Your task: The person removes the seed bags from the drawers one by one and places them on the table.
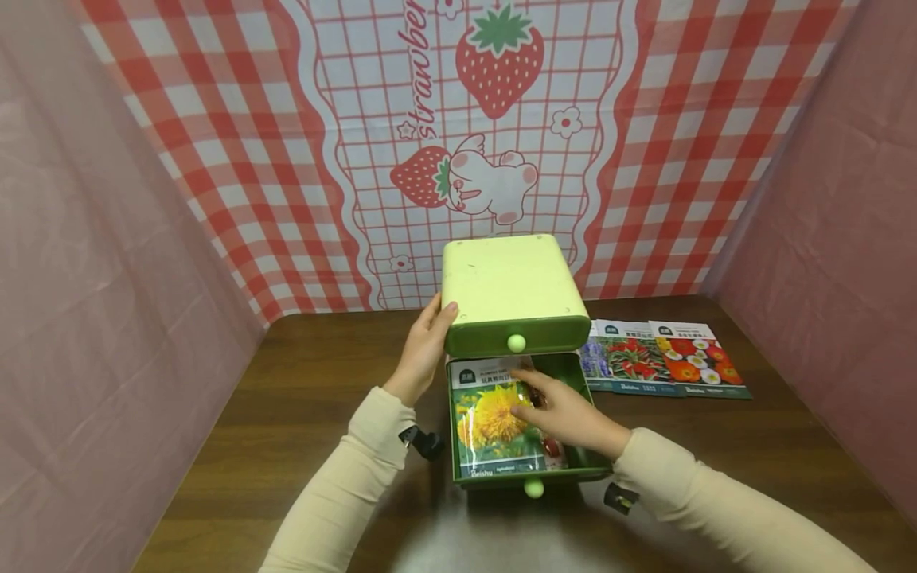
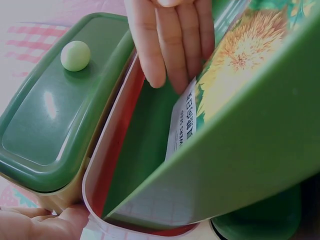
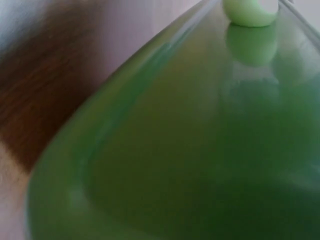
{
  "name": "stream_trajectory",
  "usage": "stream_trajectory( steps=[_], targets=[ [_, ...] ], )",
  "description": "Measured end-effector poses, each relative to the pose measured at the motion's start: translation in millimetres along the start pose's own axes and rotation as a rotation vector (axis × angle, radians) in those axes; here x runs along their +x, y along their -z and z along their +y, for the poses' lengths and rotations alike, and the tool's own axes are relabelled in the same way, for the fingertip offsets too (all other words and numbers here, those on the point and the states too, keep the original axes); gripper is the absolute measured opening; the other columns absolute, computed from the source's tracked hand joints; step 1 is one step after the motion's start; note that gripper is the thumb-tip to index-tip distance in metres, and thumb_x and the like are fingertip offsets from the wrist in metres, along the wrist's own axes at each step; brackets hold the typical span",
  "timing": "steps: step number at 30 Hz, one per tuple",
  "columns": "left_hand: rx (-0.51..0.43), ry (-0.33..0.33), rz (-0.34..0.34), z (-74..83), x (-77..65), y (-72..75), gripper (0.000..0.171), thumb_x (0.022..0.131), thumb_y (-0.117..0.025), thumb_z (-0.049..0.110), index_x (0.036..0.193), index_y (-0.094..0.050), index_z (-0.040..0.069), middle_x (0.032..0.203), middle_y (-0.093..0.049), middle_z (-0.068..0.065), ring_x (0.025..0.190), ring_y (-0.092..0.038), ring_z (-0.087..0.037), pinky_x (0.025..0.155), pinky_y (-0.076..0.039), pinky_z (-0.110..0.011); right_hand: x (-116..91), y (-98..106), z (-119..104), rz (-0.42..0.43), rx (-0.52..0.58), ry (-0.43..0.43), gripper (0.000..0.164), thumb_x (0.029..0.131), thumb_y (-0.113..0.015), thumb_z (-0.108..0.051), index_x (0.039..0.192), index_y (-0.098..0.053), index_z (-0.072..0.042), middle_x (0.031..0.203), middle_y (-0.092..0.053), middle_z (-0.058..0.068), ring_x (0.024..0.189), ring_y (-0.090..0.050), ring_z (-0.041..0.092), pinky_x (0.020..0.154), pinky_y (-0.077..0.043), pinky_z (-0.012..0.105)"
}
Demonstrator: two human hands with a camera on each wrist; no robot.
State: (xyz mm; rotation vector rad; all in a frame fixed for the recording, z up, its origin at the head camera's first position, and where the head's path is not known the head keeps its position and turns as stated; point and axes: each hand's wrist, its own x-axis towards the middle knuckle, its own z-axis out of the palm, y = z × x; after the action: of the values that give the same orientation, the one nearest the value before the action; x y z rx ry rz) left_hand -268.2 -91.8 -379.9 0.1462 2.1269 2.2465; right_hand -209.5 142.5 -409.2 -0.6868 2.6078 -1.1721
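A pale yellow drawer cabinet [image 1: 509, 278] with green drawer fronts stands on the table. Its upper drawer [image 1: 480, 338] is pushed in; the lower drawer [image 1: 587, 465] is pulled out. Inside lies a flower seed packet [image 1: 494, 422] with yellow blooms, overlapping another packet [image 1: 553, 452] with red on it. My left hand [image 1: 423, 346] rests against the cabinet's left side, thumb at the top front corner. My right hand [image 1: 573, 414] reaches over the lower drawer with straight fingers [image 2: 167, 42], at the yellow-flower packet. In the right wrist view a green drawer front [image 3: 190, 135] hides that hand.
Several seed packets [image 1: 705, 362] lie overlapped on the wooden table [image 1: 315, 374] right of the cabinet. Behind hangs a checked cloth [image 1: 243, 143] with strawberries; pink curtains [image 1: 93, 278] flank both sides.
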Motion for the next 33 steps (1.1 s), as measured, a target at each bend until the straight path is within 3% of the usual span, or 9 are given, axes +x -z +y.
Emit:
stream_trajectory(
  steps=[3,4,8,15,20,28,33],
  targets=[
    [-0.004,-0.007,-0.005,0.4,-0.1,0.2,0.074,0.099,-0.050,0.051,0.158,-0.019,0.020,0.156,-0.035,-0.010,0.112,-0.059,-0.023,0.102,-0.048,-0.040,-0.2,2.2,-1.0,0.021,0.086,-0.004,0.062,0.099,-0.059,-0.025,0.150,-0.035,-0.001,0.154,-0.037,0.022,0.130,-0.049,0.044,0.105,-0.045,0.055],
    [-0.007,-0.009,-0.007,0.5,-0.3,0.2,0.074,0.099,-0.050,0.050,0.158,-0.018,0.020,0.156,-0.035,-0.010,0.114,-0.058,-0.023,0.104,-0.047,-0.040,0.0,2.7,-1.0,0.024,0.118,-0.005,0.063,0.099,-0.058,-0.025,0.151,-0.033,0.001,0.155,-0.035,0.023,0.136,-0.042,0.045,0.108,-0.041,0.056],
    [-0.018,-0.013,-0.013,0.6,-0.2,0.2,0.074,0.099,-0.050,0.050,0.158,-0.018,0.019,0.159,-0.031,-0.010,0.122,-0.055,-0.026,0.110,-0.043,-0.043,0.8,3.9,-0.6,0.045,0.256,-0.031,0.065,0.100,-0.056,-0.019,0.151,-0.025,0.007,0.155,-0.030,0.029,0.137,-0.040,0.045,0.109,-0.043,0.049],
    [-0.021,-0.005,-0.011,-0.3,0.2,-0.3,0.074,0.099,-0.051,0.050,0.158,-0.018,0.020,0.160,-0.029,-0.010,0.131,-0.049,-0.029,0.114,-0.038,-0.045,1.9,4.7,-1.3,0.107,0.351,-0.112,0.059,0.100,-0.055,-0.014,0.149,-0.030,0.009,0.148,-0.039,0.032,0.132,-0.047,0.044,0.102,-0.050,0.046],
    [-0.019,-0.002,-0.010,-1.1,0.7,0.3,0.075,0.099,-0.052,0.049,0.158,-0.018,0.019,0.160,-0.029,-0.010,0.134,-0.046,-0.029,0.115,-0.036,-0.045,1.7,8.8,-2.3,0.082,0.373,-0.142,0.061,0.100,-0.053,-0.016,0.149,-0.027,0.010,0.147,-0.040,0.032,0.126,-0.053,0.041,0.098,-0.052,0.045],
    [-0.019,-0.002,-0.008,-1.4,1.4,2.1,0.076,0.098,-0.053,0.049,0.158,-0.018,0.018,0.157,-0.034,-0.012,0.134,-0.047,-0.028,0.116,-0.035,-0.044,5.6,11.0,-0.8,0.033,0.401,-0.229,0.059,0.099,-0.053,-0.011,0.145,-0.030,0.018,0.132,-0.054,0.034,0.085,-0.065,0.015,0.083,-0.057,0.036],
    [0.002,0.001,-0.012,-1.1,1.7,2.1,0.076,0.098,-0.052,0.052,0.158,-0.019,0.020,0.159,-0.030,-0.008,0.141,-0.040,-0.025,0.119,-0.031,-0.044,5.5,6.8,-1.5,0.009,0.450,-0.283,0.059,0.095,-0.058,-0.006,0.142,-0.033,0.018,0.118,-0.062,0.031,0.078,-0.063,0.011,0.077,-0.060,0.033]
  ],
)
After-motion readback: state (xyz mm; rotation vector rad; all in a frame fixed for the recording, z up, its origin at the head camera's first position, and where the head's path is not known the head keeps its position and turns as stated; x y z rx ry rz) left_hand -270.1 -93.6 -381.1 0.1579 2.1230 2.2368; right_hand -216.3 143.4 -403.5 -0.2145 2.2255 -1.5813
